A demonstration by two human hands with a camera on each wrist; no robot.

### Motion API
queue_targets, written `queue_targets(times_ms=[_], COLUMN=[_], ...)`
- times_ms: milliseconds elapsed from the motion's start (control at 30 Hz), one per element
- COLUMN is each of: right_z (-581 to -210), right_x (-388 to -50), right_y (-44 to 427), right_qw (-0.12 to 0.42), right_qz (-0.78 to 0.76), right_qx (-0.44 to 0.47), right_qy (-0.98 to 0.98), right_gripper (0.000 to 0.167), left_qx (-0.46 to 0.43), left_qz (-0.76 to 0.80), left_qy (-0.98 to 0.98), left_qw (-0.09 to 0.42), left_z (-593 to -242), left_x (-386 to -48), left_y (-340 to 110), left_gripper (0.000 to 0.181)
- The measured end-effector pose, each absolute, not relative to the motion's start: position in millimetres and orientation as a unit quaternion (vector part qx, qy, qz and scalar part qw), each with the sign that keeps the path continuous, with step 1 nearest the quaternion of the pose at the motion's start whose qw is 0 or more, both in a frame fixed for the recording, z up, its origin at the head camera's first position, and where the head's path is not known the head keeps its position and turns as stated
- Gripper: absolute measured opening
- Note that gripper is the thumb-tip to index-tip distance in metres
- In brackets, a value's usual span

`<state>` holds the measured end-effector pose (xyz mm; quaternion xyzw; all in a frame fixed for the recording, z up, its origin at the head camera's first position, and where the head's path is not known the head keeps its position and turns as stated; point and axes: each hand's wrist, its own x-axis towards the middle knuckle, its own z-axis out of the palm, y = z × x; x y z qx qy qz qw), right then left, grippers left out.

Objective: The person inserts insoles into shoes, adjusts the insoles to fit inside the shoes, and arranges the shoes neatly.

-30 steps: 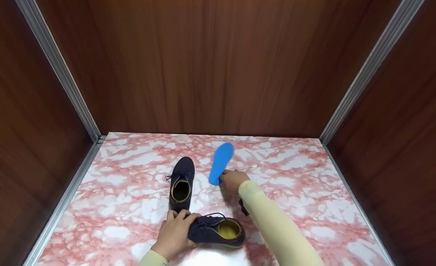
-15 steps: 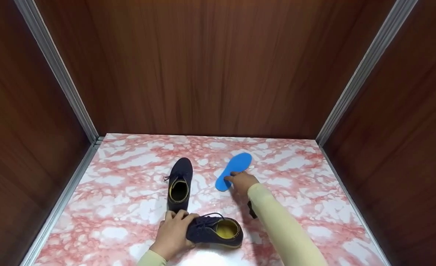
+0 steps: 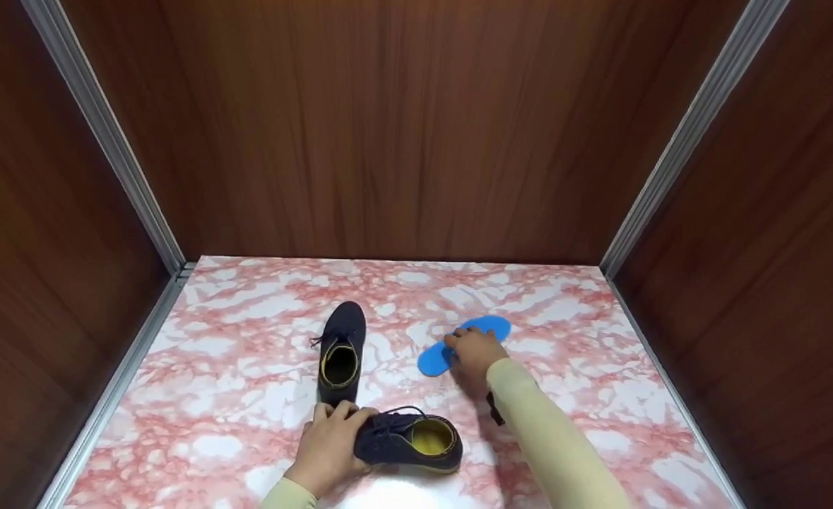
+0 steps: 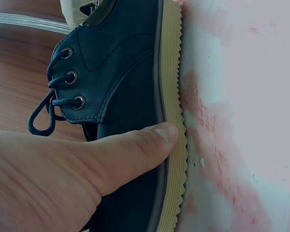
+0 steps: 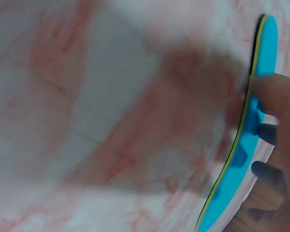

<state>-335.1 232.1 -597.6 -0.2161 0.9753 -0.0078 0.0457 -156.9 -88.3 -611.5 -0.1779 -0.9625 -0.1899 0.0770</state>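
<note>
A dark blue lace-up shoe (image 3: pixel 408 444) with a yellow inside lies sideways near the front of the table, opening to the right. My left hand (image 3: pixel 333 444) grips its toe end. In the left wrist view the thumb (image 4: pixel 140 145) presses on the ridged cream sole (image 4: pixel 170 72). Its mate, another dark blue shoe (image 3: pixel 340 357), stands toe away just beyond my left fingertips. A blue insole (image 3: pixel 495 326) lies slanted on the table, and my right hand (image 3: pixel 476 350) is over its middle. The right wrist view has the thumb at the insole's (image 5: pixel 267 48) edge and the fingers spread.
The pink-and-white marbled tabletop (image 3: pixel 232 396) is enclosed by a brown wood-look back panel (image 3: pixel 388 141) and side panels, with grey metal rails (image 3: pixel 105 141) at the corners.
My right hand has moved rightward and a little nearer, and the insole has turned clockwise from almost upright to a slant. The left hand and both shoes have stayed in place.
</note>
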Motion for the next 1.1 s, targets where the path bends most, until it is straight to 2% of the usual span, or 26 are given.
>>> queue_targets(times_ms=[100, 300, 467, 600, 733, 833, 900, 967, 1033, 1100], right_z=[-600.9, -602.9, -602.3, -603.2, -607.8, -612.4, -614.8, -616.3, -616.8, -616.3], right_x=[-334.1, -329.1, -328.8, -331.8, -332.1, -330.4, -328.7, -327.9, -327.4, -327.5], right_y=[232.4, 227.3, 225.5, 228.3, 231.1, 231.8, 232.0, 232.2, 232.2, 232.0], right_qw=[0.035, 0.076, 0.08, 0.066, 0.033, -0.015, -0.043, -0.053, -0.039, -0.015], right_qz=[-0.031, -0.077, -0.077, -0.076, -0.067, -0.056, -0.053, -0.062, -0.084, -0.106], right_qx=[-0.224, -0.206, -0.194, -0.209, -0.218, -0.186, -0.132, -0.063, -0.001, 0.034], right_qy=[0.973, 0.973, 0.975, 0.973, 0.973, 0.981, 0.989, 0.995, 0.996, 0.994], right_gripper=[0.039, 0.045, 0.037, 0.025, 0.026, 0.027, 0.037, 0.06, 0.08, 0.088], left_qx=[-0.178, -0.176, -0.177, -0.178, -0.177, -0.175, -0.174, -0.174, -0.175, -0.173], left_qz=[-0.187, -0.186, -0.185, -0.184, -0.185, -0.186, -0.185, -0.187, -0.189, -0.191], left_qy=[-0.963, -0.963, -0.963, -0.963, -0.963, -0.964, -0.964, -0.964, -0.963, -0.964], left_qw=[0.08, 0.08, 0.082, 0.085, 0.078, 0.075, 0.074, 0.073, 0.073, 0.071], left_z=[-612.6, -612.5, -610.8, -610.8, -610.3, -610.0, -610.4, -611.1, -611.3, -611.3], left_x=[-157.0, -156.8, -155.9, -157.0, -157.7, -157.1, -157.0, -157.0, -157.1, -157.0], left_y=[-88.5, -88.7, -88.8, -89.1, -89.7, -89.9, -89.7, -89.4, -89.3, -89.3], left_gripper=[0.081, 0.081, 0.082, 0.082, 0.083, 0.083, 0.083, 0.082, 0.082, 0.081])
